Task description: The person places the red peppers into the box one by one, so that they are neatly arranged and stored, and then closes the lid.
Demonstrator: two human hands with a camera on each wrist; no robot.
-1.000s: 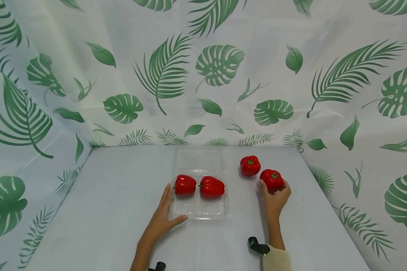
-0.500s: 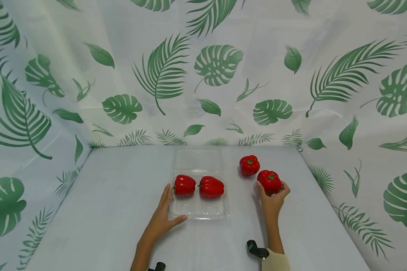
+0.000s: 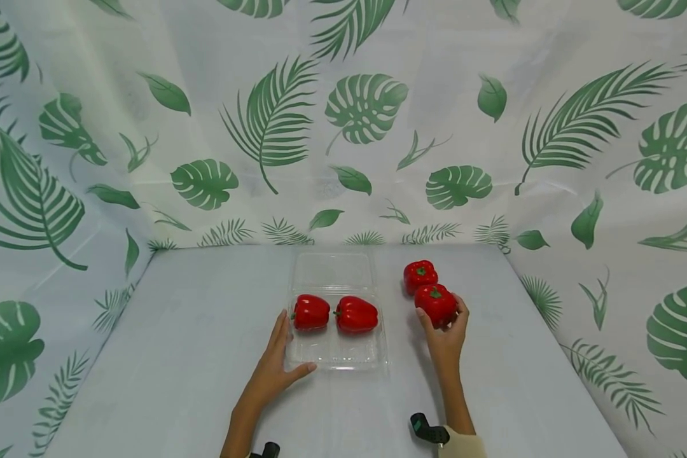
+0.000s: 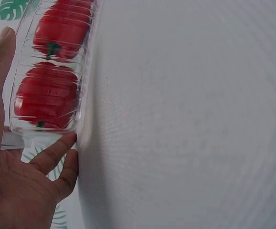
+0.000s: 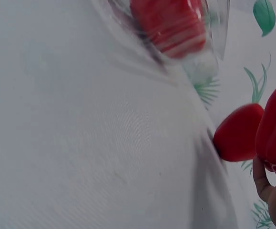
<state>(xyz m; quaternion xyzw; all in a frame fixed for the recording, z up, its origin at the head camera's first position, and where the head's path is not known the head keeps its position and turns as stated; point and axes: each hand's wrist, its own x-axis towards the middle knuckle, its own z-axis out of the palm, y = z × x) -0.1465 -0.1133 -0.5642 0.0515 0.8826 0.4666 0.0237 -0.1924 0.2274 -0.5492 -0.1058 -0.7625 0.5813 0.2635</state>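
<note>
Moved toward nine o'clock: one glossy red bell pepper (image 3: 436,305), gripped in the right hand (image 3: 448,340), at three o'clock of the clear plastic hinged box (image 3: 333,353) — likely mid-carry. Left hand (image 3: 271,371), fingers wide, frames the box's seven-o'clock corner; next probably calls for lowering inside.
</note>
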